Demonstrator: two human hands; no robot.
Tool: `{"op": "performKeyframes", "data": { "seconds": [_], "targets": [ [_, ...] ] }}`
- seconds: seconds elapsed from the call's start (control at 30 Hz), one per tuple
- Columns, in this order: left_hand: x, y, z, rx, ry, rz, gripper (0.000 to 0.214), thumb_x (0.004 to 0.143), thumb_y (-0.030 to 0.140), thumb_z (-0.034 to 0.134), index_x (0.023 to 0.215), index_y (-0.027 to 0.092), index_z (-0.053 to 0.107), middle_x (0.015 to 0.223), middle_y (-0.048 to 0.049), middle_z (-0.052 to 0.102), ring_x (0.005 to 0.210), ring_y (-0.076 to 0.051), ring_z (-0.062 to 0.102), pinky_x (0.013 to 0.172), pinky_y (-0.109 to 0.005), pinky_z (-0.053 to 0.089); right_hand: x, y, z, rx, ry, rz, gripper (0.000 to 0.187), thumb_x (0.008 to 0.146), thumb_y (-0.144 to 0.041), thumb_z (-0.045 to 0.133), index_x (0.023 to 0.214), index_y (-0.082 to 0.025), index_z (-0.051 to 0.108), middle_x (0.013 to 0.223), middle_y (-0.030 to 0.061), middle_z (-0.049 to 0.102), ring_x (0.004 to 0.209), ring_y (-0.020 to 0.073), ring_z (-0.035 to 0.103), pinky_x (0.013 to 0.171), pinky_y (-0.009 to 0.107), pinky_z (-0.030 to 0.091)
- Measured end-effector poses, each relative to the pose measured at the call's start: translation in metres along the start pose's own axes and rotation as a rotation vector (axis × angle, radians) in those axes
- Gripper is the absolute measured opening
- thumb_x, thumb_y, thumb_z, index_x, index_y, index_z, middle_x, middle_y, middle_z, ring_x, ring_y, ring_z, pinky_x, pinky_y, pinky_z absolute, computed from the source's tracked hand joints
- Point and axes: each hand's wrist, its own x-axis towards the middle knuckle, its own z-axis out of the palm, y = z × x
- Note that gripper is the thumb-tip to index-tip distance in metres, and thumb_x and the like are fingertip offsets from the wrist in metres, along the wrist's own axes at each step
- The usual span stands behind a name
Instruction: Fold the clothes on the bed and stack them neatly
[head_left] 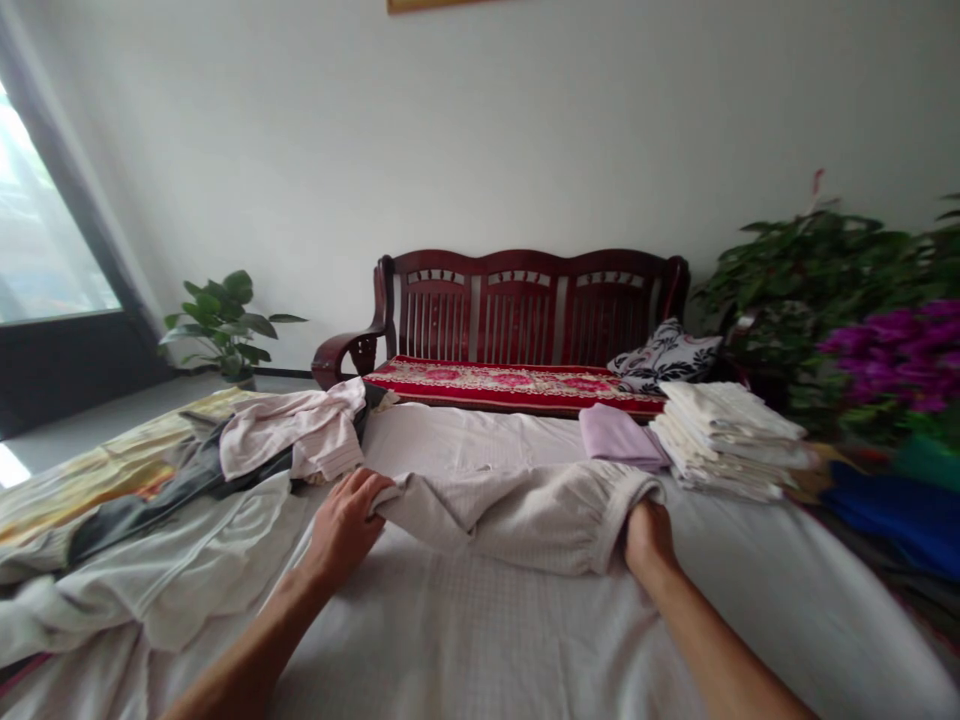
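A pale grey garment point(525, 510) with a gathered, cuff-like edge on its right side stretches between my two hands, just over a white-covered surface point(480, 640). My left hand point(352, 515) is closed on the garment's left end, thumb and fingers pinching the cloth. At the gathered opening, my right hand point(649, 540) grips the edge, its fingers mostly hidden by the fabric. Beyond the garment, toward the right, lies a folded lilac cloth point(619, 437). Beside it stands a stack of folded white cloths point(727, 440).
Loose clothes cover the left side: a pale pink knit piece point(292, 430), a white garment point(202, 560) and a yellow cloth point(90, 470). A dark red wooden bench point(517, 310) stands behind. Potted plants point(229, 320) flank it. Blue fabric point(892, 515) lies at right.
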Motion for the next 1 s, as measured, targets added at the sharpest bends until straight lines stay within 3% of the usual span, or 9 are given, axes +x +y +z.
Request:
{"op": "performKeyframes", "data": {
  "seconds": [0.13, 0.23, 0.43, 0.53, 0.67, 0.77, 0.83, 0.9, 1.0],
  "targets": [
    [-0.001, -0.003, 0.001, -0.025, 0.027, 0.044, 0.03, 0.076, 0.009, 0.052, 0.097, 0.026, 0.066, 0.106, -0.0051, 0.067, 0.106, -0.024, 0.059, 0.096, -0.032, 0.044, 0.008, 0.003, 0.004, 0.028, 0.047, 0.098, 0.025, 0.072, -0.048, 0.05, 0.071, -0.025, 0.059, 0.053, -0.0003, 0.061, 0.06, 0.0215, 0.064, 0.056, 0.033, 0.054],
    [-0.001, -0.001, 0.001, -0.046, -0.003, 0.087, 0.03, 0.075, 0.009, 0.051, 0.095, 0.025, 0.066, 0.104, -0.0049, 0.068, 0.104, -0.024, 0.06, 0.095, -0.033, 0.044, 0.014, 0.004, 0.005, 0.088, -0.029, 0.09, 0.026, 0.076, -0.048, 0.046, 0.075, -0.027, 0.061, 0.058, 0.0002, 0.066, 0.065, 0.0221, 0.068, 0.064, 0.036, 0.058],
    [-0.001, 0.004, 0.002, -0.031, -0.04, 0.007, 0.028, 0.075, 0.011, 0.052, 0.095, 0.025, 0.064, 0.104, -0.0044, 0.068, 0.104, -0.024, 0.061, 0.093, -0.033, 0.044, 0.013, -0.002, 0.009, 0.198, -0.077, 0.124, 0.027, 0.08, -0.047, 0.048, 0.077, -0.026, 0.064, 0.068, 0.0047, 0.073, 0.084, 0.0263, 0.072, 0.078, 0.042, 0.06],
    [-0.002, 0.006, 0.003, -0.043, -0.019, -0.057, 0.027, 0.077, 0.013, 0.052, 0.1, 0.025, 0.063, 0.103, -0.0039, 0.068, 0.102, -0.024, 0.062, 0.09, -0.032, 0.045, 0.006, -0.011, 0.011, 0.18, -0.124, 0.07, 0.036, 0.081, -0.056, 0.047, 0.081, -0.025, 0.066, 0.077, 0.0079, 0.075, 0.093, 0.0282, 0.072, 0.082, 0.042, 0.06],
    [-0.003, 0.011, 0.001, -0.093, -0.047, -0.077, 0.034, 0.08, 0.014, 0.052, 0.11, 0.026, 0.061, 0.108, -0.0028, 0.068, 0.103, -0.023, 0.062, 0.09, -0.032, 0.044, -0.008, -0.021, 0.015, 0.171, -0.165, 0.103, 0.053, 0.085, -0.065, 0.036, 0.087, -0.023, 0.068, 0.08, 0.0114, 0.076, 0.094, 0.0292, 0.073, 0.079, 0.043, 0.06],
    [-0.003, 0.016, 0.0, -0.137, -0.119, -0.076, 0.039, 0.08, 0.013, 0.053, 0.114, 0.028, 0.062, 0.112, -0.0021, 0.069, 0.106, -0.022, 0.062, 0.091, -0.032, 0.044, -0.019, -0.024, 0.019, 0.157, -0.185, 0.16, 0.044, 0.077, -0.061, 0.057, 0.09, -0.02, 0.069, 0.078, 0.0107, 0.076, 0.086, 0.0302, 0.074, 0.072, 0.043, 0.06],
    [-0.002, 0.018, 0.0, -0.181, -0.195, -0.049, 0.042, 0.078, 0.011, 0.052, 0.114, 0.028, 0.065, 0.113, -0.0017, 0.069, 0.105, -0.022, 0.063, 0.091, -0.031, 0.044, -0.025, -0.027, 0.02, 0.129, -0.154, 0.221, 0.036, 0.064, -0.045, 0.076, 0.087, -0.018, 0.07, 0.074, 0.0094, 0.076, 0.079, 0.0304, 0.074, 0.067, 0.04, 0.06],
    [-0.003, 0.022, -0.003, -0.234, -0.284, 0.002, 0.045, 0.075, 0.008, 0.051, 0.111, 0.028, 0.068, 0.109, -0.0012, 0.07, 0.1, -0.021, 0.064, 0.088, -0.028, 0.046, -0.028, -0.035, 0.018, 0.104, -0.167, 0.262, 0.034, 0.056, -0.032, 0.081, 0.083, -0.016, 0.07, 0.072, 0.0091, 0.076, 0.073, 0.0296, 0.073, 0.063, 0.038, 0.059],
    [-0.005, 0.027, -0.015, -0.313, -0.427, 0.104, 0.044, 0.072, 0.01, 0.056, 0.109, 0.03, 0.071, 0.104, 0.0004, 0.072, 0.095, -0.02, 0.066, 0.084, -0.025, 0.047, -0.024, -0.057, 0.0, 0.088, -0.294, 0.287, 0.031, 0.058, -0.029, 0.08, 0.085, -0.015, 0.073, 0.073, 0.0106, 0.076, 0.07, 0.0289, 0.073, 0.064, 0.038, 0.058]
  ]
}}
